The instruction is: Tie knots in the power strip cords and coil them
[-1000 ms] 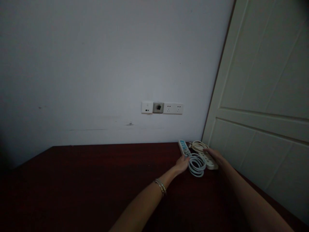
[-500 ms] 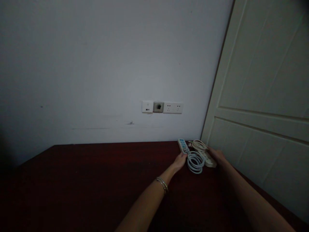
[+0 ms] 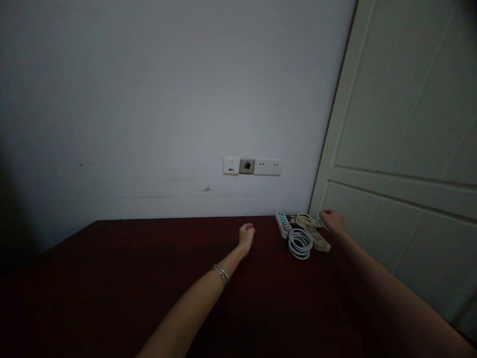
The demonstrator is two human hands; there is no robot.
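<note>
Two power strips lie side by side at the back right of the dark red table. One is a white strip (image 3: 282, 223) with blue sockets, a grey-white coiled cable (image 3: 300, 244) in front of it. The other is a cream strip (image 3: 321, 242), its coiled cord (image 3: 306, 222) at its far end. My left hand (image 3: 247, 237), a bracelet on its wrist, is closed over the table left of the strips, with nothing showing in it. My right hand (image 3: 333, 220) is closed just right of the cord; a pale bit shows below its fingers, too dim to make out.
The dark red table (image 3: 156, 268) runs back to a pale wall (image 3: 167, 99). Above its back edge sit wall sockets (image 3: 267, 167), a grey metal plate (image 3: 246, 166) and a white plate (image 3: 231, 165). A cream panelled door (image 3: 395, 124) stands close along the right side.
My left hand has left the white strip and moved left, its fingers now curled. My right hand has lifted slightly off the cream strip and cord. The strips and coils stay in place.
</note>
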